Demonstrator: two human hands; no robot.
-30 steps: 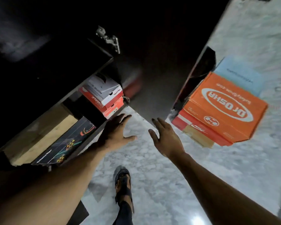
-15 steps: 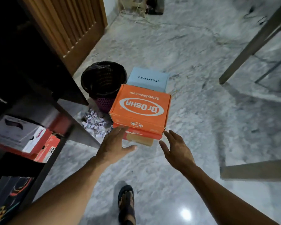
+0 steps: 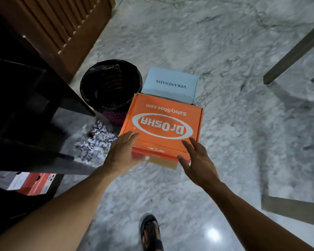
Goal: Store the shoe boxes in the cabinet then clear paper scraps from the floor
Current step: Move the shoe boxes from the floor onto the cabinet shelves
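Observation:
An orange shoe box (image 3: pixel 163 122) printed "Dr.OSHA" tops a stack on the marble floor, with a red box and a brown cardboard box (image 3: pixel 164 163) under it. A pale blue box (image 3: pixel 170 84) lies just behind the stack. My left hand (image 3: pixel 121 154) is at the orange box's near left corner, fingers straight, and my right hand (image 3: pixel 198 160) is at its near right corner, fingers spread. Neither hand grips anything. Paper scraps (image 3: pixel 96 140) lie heaped on the floor left of the stack. The dark cabinet (image 3: pixel 25 109) stands open at the left.
A black-lined bin (image 3: pixel 110 87) with a purple mesh base stands between cabinet and boxes. Red and white shoe boxes (image 3: pixel 33 183) sit on a low cabinet shelf. A wooden louvred door (image 3: pixel 62 24) is at the back left, table legs (image 3: pixel 295 49) at right. My sandalled foot (image 3: pixel 150 232) is below.
My view has swung from the cabinet shelves to the floor stack. Both hands have reached forward and now flank the orange box's near edge.

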